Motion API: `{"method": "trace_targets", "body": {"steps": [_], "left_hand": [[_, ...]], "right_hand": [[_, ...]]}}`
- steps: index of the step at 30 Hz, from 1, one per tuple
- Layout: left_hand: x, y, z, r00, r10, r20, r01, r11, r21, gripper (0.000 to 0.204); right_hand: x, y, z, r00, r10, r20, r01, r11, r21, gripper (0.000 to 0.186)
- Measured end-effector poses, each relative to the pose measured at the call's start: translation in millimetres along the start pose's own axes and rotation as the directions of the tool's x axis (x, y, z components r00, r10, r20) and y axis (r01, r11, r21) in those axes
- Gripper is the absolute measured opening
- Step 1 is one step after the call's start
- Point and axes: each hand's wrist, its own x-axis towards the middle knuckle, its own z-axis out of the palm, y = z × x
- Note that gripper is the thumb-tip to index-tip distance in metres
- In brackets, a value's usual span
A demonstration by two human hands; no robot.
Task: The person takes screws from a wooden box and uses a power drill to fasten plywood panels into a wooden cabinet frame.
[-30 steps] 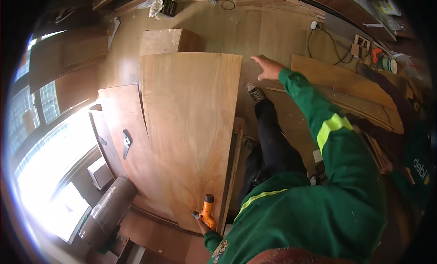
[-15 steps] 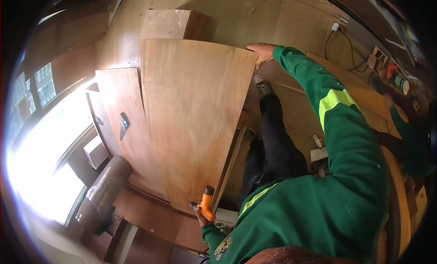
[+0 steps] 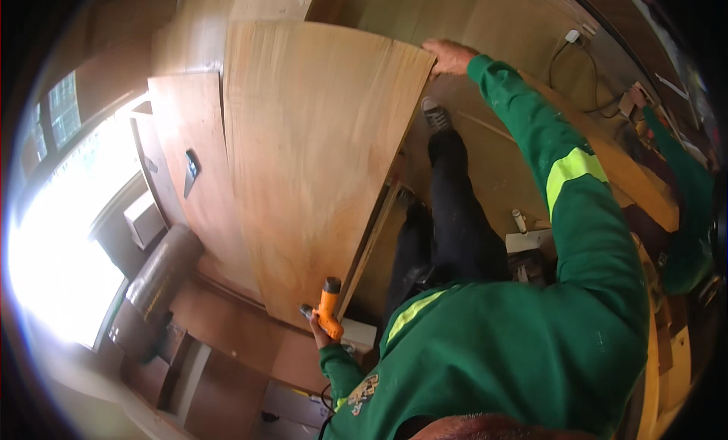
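Note:
My left hand [image 3: 321, 332] is closed round the handle of an orange cordless drill [image 3: 328, 307], just off the near end of a large plywood panel [image 3: 311, 159]. The drill's chuck points left, over the panel's near edge. At the far right corner of that panel, my right hand [image 3: 449, 57] grips the edge, arm stretched out; its fingers are partly hidden by the wood. Along the panel's left side lies a second board [image 3: 199, 122], and on that board rests a small hand saw [image 3: 189, 172].
A wrapped roll [image 3: 155, 281] lies by the bright window at left. A white box [image 3: 144, 219] stands near it. To the right, a co-worker's green sleeve [image 3: 677, 148] shows beside a long board [image 3: 637, 178]. A power cable [image 3: 594, 76] runs along the far right floor.
The whole view has shifted, so panel and boards sit higher in the picture. Both hands keep their holds. The co-worker's arm at right has moved farther away.

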Motion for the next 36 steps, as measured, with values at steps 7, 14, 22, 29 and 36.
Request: {"method": "trace_targets", "body": {"steps": [7,14,22,29,36], "left_hand": [[15,11,31,0.992,0.077,-0.099,-0.084,0.994,-0.076,0.049],[-36,-14,18,0.974,-0.033,-0.226,-0.030,0.963,-0.269,0.044],[-76,-108,-95,0.932,0.154,-0.328,-0.319,0.779,-0.541,0.041],[-54,-220,-195,0.877,0.199,-0.438,-0.478,0.458,-0.749,0.043],[-125,-314,-284,0.828,0.254,-0.500,-0.552,0.521,-0.651,0.046]], "right_hand": [[15,63,0,0.995,-0.035,0.094,-0.021,0.841,0.541,0.057],[43,44,-11,0.991,-0.094,0.100,0.083,0.990,0.110,0.047],[42,60,-17,0.984,-0.043,-0.173,-0.041,0.890,-0.455,0.089],[-29,-53,7,0.973,0.118,-0.197,-0.199,0.860,-0.469,0.091],[-171,-326,233,0.863,-0.320,0.390,0.372,0.926,-0.063,0.067]]}}
